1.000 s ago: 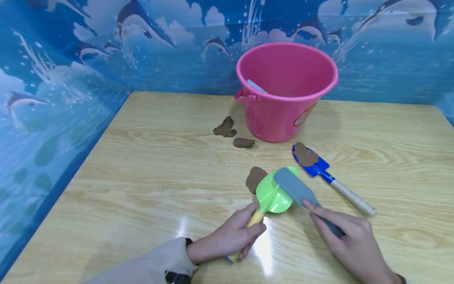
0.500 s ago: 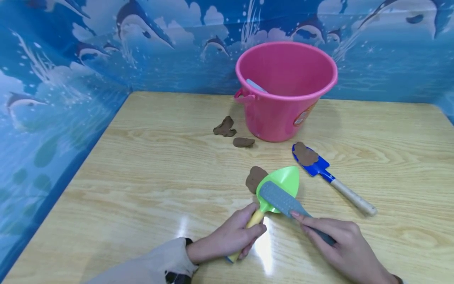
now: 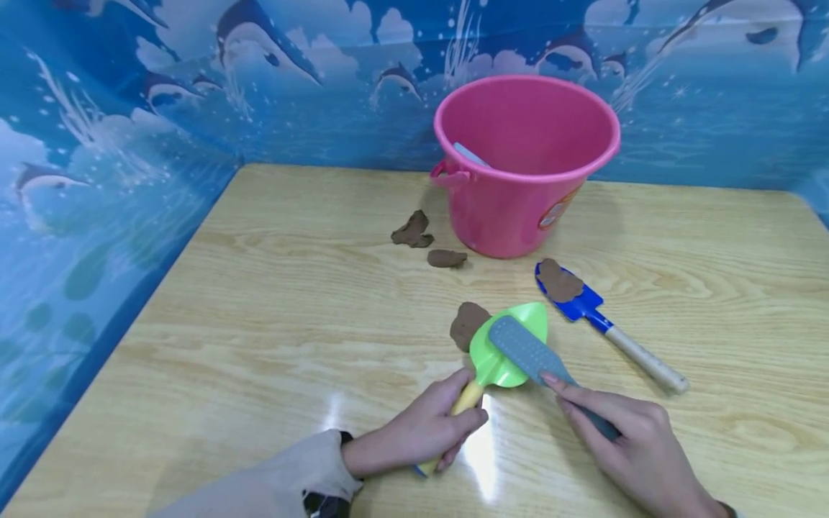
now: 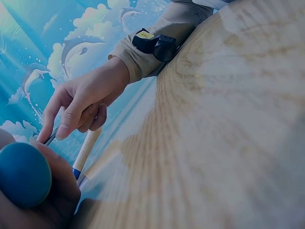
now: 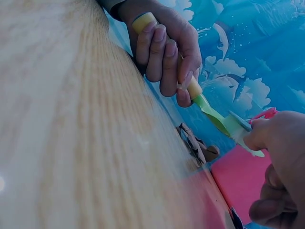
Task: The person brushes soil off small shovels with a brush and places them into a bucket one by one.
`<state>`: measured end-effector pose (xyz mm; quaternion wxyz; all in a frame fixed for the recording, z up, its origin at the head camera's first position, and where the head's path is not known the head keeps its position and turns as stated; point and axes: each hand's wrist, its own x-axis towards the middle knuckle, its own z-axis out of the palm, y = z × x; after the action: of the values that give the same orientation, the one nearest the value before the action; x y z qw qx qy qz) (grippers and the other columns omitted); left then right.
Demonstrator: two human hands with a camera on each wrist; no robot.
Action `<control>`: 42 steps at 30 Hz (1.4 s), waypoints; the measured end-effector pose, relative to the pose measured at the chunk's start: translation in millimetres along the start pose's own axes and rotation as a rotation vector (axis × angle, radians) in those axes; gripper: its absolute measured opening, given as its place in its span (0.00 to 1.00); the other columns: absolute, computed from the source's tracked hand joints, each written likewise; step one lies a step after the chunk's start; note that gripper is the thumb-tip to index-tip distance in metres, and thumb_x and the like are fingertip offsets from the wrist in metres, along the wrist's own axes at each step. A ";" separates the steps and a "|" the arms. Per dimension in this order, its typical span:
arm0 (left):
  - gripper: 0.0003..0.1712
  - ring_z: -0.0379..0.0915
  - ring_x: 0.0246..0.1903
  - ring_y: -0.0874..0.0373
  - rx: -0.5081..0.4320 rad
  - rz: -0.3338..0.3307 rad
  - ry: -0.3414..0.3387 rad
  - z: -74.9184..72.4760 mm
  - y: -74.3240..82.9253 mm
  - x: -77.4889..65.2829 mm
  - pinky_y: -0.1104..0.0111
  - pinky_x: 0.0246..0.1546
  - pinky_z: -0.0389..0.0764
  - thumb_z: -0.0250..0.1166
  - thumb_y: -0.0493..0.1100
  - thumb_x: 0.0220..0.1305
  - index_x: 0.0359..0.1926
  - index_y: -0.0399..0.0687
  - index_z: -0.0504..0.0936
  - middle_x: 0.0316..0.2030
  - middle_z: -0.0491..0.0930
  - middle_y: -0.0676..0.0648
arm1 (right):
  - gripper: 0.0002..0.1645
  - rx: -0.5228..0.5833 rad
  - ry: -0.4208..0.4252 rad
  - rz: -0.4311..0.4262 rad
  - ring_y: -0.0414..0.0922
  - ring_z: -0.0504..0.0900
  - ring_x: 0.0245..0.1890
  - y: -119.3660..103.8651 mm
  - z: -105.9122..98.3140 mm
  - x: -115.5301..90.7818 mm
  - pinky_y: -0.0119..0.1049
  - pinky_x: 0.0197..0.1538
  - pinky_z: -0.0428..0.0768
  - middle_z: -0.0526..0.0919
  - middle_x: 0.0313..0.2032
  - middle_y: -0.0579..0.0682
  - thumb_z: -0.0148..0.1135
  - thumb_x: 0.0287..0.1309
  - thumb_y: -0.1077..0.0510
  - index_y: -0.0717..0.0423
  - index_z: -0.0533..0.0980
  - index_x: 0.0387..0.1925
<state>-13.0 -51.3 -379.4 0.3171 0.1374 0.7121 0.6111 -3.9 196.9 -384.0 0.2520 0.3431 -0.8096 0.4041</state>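
My left hand [image 3: 440,421] grips the yellow handle [image 3: 468,398] of a small green toy shovel [image 3: 509,376], its fingers wrapped round it. In the right wrist view those same fingers [image 5: 157,52] show from below. My right hand [image 3: 637,439] pinches a grey-blue flat paddle with a dotted face [image 3: 527,349], index finger laid along it. The paddle's broad end overlaps the green blade. A brown clay-like lump [image 3: 468,325] lies at the blade's left edge, partly covered by it. The left wrist view shows the blue round handle end [image 4: 25,174] close up.
Behind stands a pink bucket [image 3: 505,216] with a light blue item [image 3: 470,154] inside. A blue trowel [image 3: 586,303] with a brown lump [image 3: 560,280] on its blade lies at right. Two brown pieces, one jagged [image 3: 413,230] and one oval [image 3: 446,258], lie left of the bucket.
My right hand has slid the paddle left and down across the green blade, then partly back up to the right. My left hand and the shovel stay nearly still.
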 end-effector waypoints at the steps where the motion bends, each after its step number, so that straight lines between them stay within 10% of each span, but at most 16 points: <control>1: 0.06 0.61 0.06 0.63 0.002 -0.001 0.000 0.0 0.1 0.0 0.72 0.04 0.68 0.54 0.38 0.67 0.41 0.40 0.68 0.12 0.66 0.52 | 0.21 0.004 -0.007 -0.005 0.28 0.80 0.48 0.2 0.1 -0.3 0.16 0.50 0.76 0.86 0.44 0.47 0.54 0.68 0.50 0.64 0.84 0.38; 42: 0.04 0.61 0.06 0.65 0.011 0.008 0.000 0.4 3.4 -0.6 0.74 0.04 0.67 0.54 0.35 0.66 0.39 0.41 0.67 0.12 0.65 0.53 | 0.21 -0.006 -0.062 -0.033 0.28 0.81 0.46 -0.2 2.1 -2.0 0.17 0.48 0.77 0.86 0.43 0.46 0.53 0.68 0.49 0.60 0.84 0.39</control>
<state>-12.9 -50.6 -376.0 0.3140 0.1422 0.7148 0.6085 -2.7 195.8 -386.5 0.2344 0.3683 -0.8124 0.3866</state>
